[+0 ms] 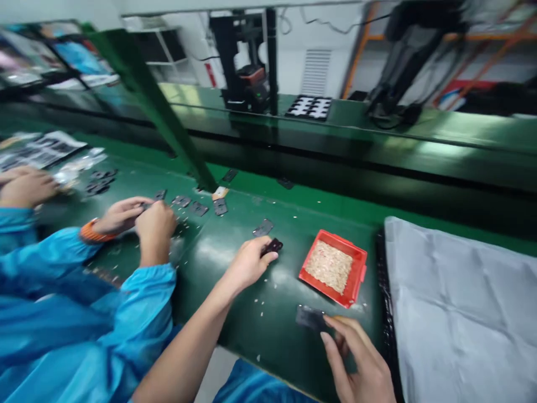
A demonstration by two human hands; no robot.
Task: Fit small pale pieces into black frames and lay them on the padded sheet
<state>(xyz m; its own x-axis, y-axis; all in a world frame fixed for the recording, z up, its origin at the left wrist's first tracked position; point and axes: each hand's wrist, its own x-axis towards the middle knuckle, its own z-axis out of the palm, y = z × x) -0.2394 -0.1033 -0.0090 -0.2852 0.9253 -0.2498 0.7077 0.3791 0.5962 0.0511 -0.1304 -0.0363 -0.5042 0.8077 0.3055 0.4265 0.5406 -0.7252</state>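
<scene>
My left hand is closed round a small black plastic part with rounded lobes at its end. Between the thumb and forefinger of my right hand, a flat dark rectangular plate is pinched by its right edge, low over the table. A red bin stands beyond my right hand, part filled with small pale pieces. Just past my left hand lies another flat dark part. The fine shape of both held parts is blurred.
Left of me, a co-worker's hands in blue sleeves hold something small. Several dark parts and pale bits lie on the green table. A green post rises at the back. Grey sheeting covers a stack at right.
</scene>
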